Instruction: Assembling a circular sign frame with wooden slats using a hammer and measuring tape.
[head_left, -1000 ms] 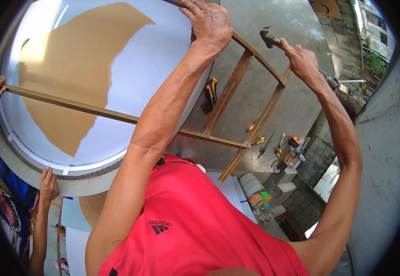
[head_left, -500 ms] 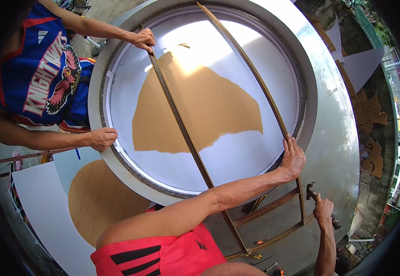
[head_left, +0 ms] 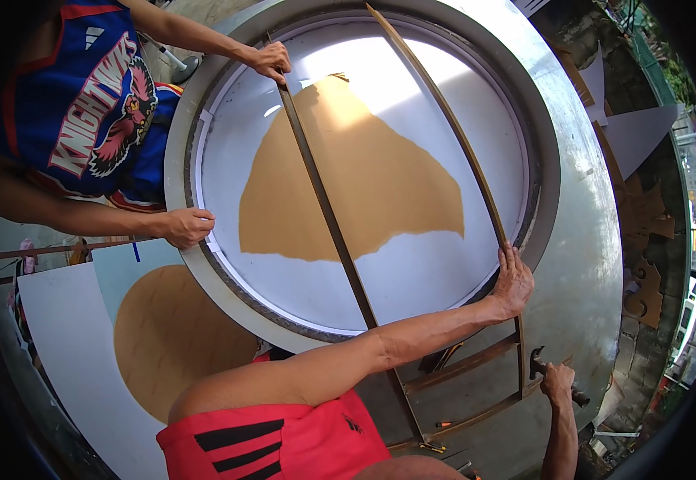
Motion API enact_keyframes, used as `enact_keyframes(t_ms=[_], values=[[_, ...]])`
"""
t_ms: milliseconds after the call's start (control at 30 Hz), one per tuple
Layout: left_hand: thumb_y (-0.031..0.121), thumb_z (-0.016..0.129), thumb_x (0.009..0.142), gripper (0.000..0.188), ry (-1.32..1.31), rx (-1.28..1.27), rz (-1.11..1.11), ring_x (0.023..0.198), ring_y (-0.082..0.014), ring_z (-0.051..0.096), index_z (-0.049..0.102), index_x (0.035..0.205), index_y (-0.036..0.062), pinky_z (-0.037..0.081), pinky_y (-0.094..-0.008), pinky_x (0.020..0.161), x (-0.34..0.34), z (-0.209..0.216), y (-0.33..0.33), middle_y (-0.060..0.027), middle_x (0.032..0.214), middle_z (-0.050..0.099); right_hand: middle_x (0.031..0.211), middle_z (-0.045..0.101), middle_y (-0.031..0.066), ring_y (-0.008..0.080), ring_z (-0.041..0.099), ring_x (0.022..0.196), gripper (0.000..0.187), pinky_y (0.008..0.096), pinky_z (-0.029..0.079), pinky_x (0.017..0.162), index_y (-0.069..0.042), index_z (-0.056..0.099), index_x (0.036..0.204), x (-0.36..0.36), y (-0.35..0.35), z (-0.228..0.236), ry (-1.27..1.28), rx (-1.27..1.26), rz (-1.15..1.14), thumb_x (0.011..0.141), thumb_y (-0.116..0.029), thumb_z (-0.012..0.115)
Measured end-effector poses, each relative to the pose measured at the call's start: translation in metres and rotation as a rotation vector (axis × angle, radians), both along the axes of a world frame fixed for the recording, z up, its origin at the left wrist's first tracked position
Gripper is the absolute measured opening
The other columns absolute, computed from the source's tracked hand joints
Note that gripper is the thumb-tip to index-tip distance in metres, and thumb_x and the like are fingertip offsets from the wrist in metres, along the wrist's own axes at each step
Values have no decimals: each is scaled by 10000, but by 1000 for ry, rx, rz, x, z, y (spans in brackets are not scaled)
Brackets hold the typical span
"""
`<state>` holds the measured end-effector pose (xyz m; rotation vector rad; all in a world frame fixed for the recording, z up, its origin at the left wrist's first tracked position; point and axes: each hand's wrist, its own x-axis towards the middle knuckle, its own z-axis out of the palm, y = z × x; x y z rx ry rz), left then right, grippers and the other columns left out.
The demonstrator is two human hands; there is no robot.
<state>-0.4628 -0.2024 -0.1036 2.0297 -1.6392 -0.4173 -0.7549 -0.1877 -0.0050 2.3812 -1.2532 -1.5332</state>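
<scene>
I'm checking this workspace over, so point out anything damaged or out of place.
The brown sheet within the large grey ring, crossed in view by the ladder-shaped frame, looks odd: its lower edge is ragged, as if torn, unlike the smooth curved edge of the brown panel at lower left.

One wide fisheye view from the wearer's head, looking steeply down over the work.
The lens is the left of a side-by-side pair; its round field ends in black at the corners, and edges bend toward the rim. The wearer's red cloth shirt with black stripes [head_left: 324,432] lies closest, along the bottom edge, with the left hand [head_left: 513,282] and right hand [head_left: 557,382] within arm's reach at lower right. The broad grey circular ring [head_left: 176,176] fills the upper middle, seen largely from above. At left it takes in a co-worker in a blue jersey with red trim [head_left: 76,68]; at far right, more distant green foliage [head_left: 674,76].
</scene>
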Motion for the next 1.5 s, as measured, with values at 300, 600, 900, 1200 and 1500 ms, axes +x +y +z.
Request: enact_keyframes(t_ms=[300,600,900,1200,1500], values=[[277,789,677,680,-113,66,-93,1336,-589,350,590,1168,-151,247,-661,1116,8,-1,-1,-394,1355,483,832,635,195,365,668,710,540,463,524,624,-137,478,1430,80,-15,32,-309,-295,-25,901,-69,569],[231,785,700,611,-39,19,-254,1291,-656,348,604,1121,-174,286,-693,1081,23,1,2,-475,1312,445,844,651,217,355,685,691,548,467,536,602,-212,451,1442,87,-21,41,-413,-465,59,916,-76,517],[208,746,732,642,-35,78,-274,1290,-642,359,543,1190,-194,300,-668,1087,21,8,8,-467,1313,446,761,680,183,376,697,753,233,472,539,621,-75,613,1089,-4,29,6,51,150,-163,867,-80,540],[198,749,699,668,9,89,-283,1284,-630,370,545,1188,-208,263,-691,1088,20,2,4,-454,1316,464,707,641,169,368,673,700,485,482,514,595,-213,515,1375,8,58,67,-345,-409,-74,904,-104,558],[222,729,729,678,26,71,-281,1302,-635,343,531,1214,-208,246,-687,1102,17,-2,11,-459,1337,439,758,641,158,339,675,680,463,459,514,574,-200,534,1326,12,62,65,-13,-59,-160,877,-93,582]])
